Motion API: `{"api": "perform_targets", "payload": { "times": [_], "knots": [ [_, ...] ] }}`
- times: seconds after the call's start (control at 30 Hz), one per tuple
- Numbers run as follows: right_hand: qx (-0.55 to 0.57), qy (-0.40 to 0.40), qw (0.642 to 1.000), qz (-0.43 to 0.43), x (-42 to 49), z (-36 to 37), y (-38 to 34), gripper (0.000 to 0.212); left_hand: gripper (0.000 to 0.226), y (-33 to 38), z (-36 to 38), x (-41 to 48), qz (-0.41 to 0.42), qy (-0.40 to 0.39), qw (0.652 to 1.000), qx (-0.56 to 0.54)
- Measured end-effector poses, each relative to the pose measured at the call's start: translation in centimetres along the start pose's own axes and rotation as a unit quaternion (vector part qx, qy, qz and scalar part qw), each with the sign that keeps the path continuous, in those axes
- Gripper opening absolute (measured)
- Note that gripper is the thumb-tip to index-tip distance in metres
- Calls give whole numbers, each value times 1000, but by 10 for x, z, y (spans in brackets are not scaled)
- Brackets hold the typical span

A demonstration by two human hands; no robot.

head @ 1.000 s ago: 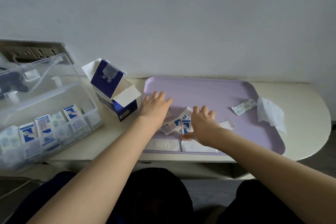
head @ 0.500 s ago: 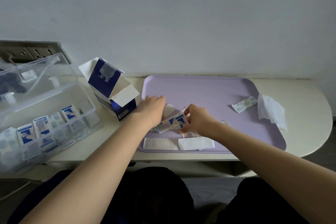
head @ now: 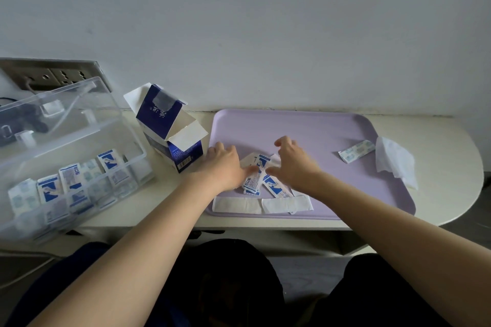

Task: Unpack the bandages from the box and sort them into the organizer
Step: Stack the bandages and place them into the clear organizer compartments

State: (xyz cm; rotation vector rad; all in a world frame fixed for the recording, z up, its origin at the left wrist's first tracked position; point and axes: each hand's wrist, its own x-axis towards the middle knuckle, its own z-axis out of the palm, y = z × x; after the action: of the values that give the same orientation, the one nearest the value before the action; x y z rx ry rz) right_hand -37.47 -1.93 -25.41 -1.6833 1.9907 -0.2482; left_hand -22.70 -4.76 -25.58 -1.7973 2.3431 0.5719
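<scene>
So there's a little heap of blue-and-white bandage packets (head: 261, 179) sitting on the near-left part of a lilac tray (head: 305, 127), and both hands are right on top of it. The left hand (head: 225, 164) is palm down with fingers spread loosely, its thumb side touching the left edge of the heap. The right hand (head: 292, 160) is also palm down, fingers curved and slightly lifted over the right side of the heap. Honestly can't tell if either one is actually pinching a packet or just resting on them.

Right at the near edge of the tray there are two plain white strips (head: 261, 205) lying end to end, overlapping a bit. Over on the far right of the tray is a single bandage (head: 356, 151) with a pale blue pattern, and just beside it a crumpled white tissue (head: 396, 162) hanging over the tray's right rim.

Left of the tray, the blue-and-white box (head: 170, 127) stands tilted with its flaps open. Further left is the clear plastic organizer (head: 66, 141), lid up, with a row of packets already standing in its compartments. Everything sits on a cream bench (head: 451, 167) against a white wall, with a power strip (head: 53, 74) at far left.
</scene>
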Motion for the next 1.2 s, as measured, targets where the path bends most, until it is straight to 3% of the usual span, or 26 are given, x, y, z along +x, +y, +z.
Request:
{"api": "perform_targets", "payload": {
  "times": [0.07, 0.17, 0.27, 0.43, 0.57, 0.77, 0.87, 0.93, 1.03, 1.2],
  "knots": [
    [-91, 23, 992, -88, 0, 1, 3, 66, 88, 2, 2, -3, 2, -5, 1000, 19],
    [-81, -23, 987, -138, 1, 5, 2, 64, 90, 4, 6, -4, 4, 2, 999, 44],
    [-77, -32, 986, -146, 5, 9, -1, 60, 78, 8, 7, -2, 6, -1, 999, 37],
    [-122, -33, 974, -190, 8, 8, -5, 64, 43, 9, 5, -3, 6, -53, 995, -86],
    [-212, -10, 945, -250, 9, 7, -8, 56, 41, 9, 4, -4, 21, -43, 996, -81],
    [-134, 11, 958, -253, 4, -5, -13, 61, 27, 6, -5, -6, 64, 102, 993, -3],
    [-77, 29, 968, -237, 2, -8, -16, 44, 25, 7, -7, -7, 84, 170, 981, 37],
    [-85, 49, 971, -217, 2, -8, -14, 28, 23, 7, -4, -5, 92, 166, 980, 51],
    [-147, 41, 968, -200, 4, -5, -6, 22, 23, 4, 1, -5, 87, 124, 986, 72],
    [-122, 28, 973, -194, 6, -3, 3, 38, 29, 0, 8, -3, 69, 95, 991, 70]
  ]
}}
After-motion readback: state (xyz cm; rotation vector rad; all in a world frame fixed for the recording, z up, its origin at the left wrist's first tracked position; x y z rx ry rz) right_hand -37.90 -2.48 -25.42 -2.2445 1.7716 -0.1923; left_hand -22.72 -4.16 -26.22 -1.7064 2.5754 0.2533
